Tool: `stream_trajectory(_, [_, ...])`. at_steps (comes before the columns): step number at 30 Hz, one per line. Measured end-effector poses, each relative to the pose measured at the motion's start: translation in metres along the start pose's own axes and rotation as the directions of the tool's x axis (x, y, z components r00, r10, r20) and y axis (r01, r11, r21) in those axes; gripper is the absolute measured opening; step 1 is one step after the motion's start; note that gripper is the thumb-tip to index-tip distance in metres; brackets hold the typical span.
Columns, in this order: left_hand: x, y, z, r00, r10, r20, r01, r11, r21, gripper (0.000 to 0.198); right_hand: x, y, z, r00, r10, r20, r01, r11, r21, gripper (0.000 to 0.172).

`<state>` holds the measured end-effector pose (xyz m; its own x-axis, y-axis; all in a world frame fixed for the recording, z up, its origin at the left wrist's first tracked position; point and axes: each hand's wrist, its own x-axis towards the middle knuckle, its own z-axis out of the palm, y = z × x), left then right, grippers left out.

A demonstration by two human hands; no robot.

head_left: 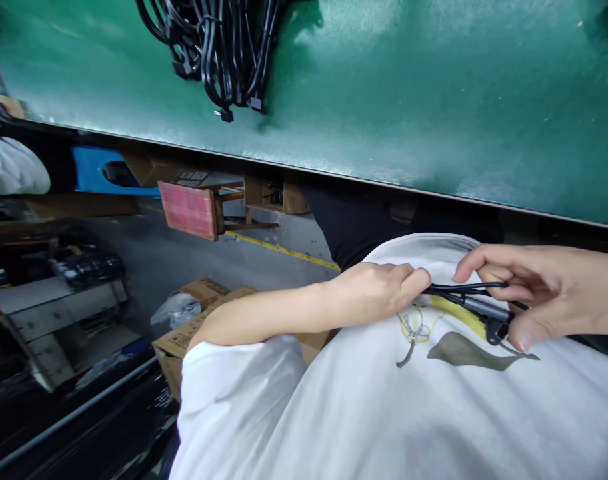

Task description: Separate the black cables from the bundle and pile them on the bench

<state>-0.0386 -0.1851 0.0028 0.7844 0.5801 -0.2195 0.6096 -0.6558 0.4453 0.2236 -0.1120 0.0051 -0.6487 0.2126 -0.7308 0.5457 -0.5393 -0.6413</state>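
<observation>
A black cable [464, 289], folded into several strands, stretches between my two hands in front of a white shirt. My left hand [389, 290] is closed in a fist around one end of the strands. At the other end, my right hand [549, 293] has its fingers curled about the cable, the index finger lifted a little. By the right thumb sits a black plug [497, 329], beside a grey cylindrical part [487, 308] of the cable. Part of the cable is hidden inside both hands.
On the green table [434, 100] lies a pile of black cables [229, 53], bundled, with plugs toward me. Below the table edge stand a red-topped wooden stool [189, 210] and a blue stool [91, 170]. Cardboard boxes [184, 340] are by my left elbow. Someone's white sleeve [14, 167] shows far left.
</observation>
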Motion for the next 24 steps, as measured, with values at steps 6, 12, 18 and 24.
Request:
stream_trajectory(6, [0.002, 0.004, 0.0, 0.96, -0.069, 0.27, 0.126, 0.972, -0.198, 0.022, 0.005, -0.009, 0.0, 0.975, 0.164, 0.152, -0.164, 0.986, -0.01, 0.037])
stream_trajectory(12, [-0.004, 0.002, 0.003, 0.965, -0.09, 0.245, 0.167, 0.935, -0.314, 0.013, 0.005, -0.013, -0.005, 0.942, 0.27, 0.199, -0.264, 0.963, -0.057, 0.041])
stream_trajectory(18, [-0.012, 0.001, 0.008, 0.957, -0.159, 0.243, 0.257, 0.852, -0.456, 0.009, -0.001, 0.002, -0.009, 0.955, 0.224, 0.195, -0.206, 0.973, -0.107, 0.038])
stream_trajectory(24, [-0.012, -0.012, 0.023, 0.935, -0.241, 0.262, 0.356, 0.615, -0.703, 0.027, 0.006, -0.004, -0.027, 0.986, 0.003, 0.169, 0.014, 0.995, -0.102, 0.042])
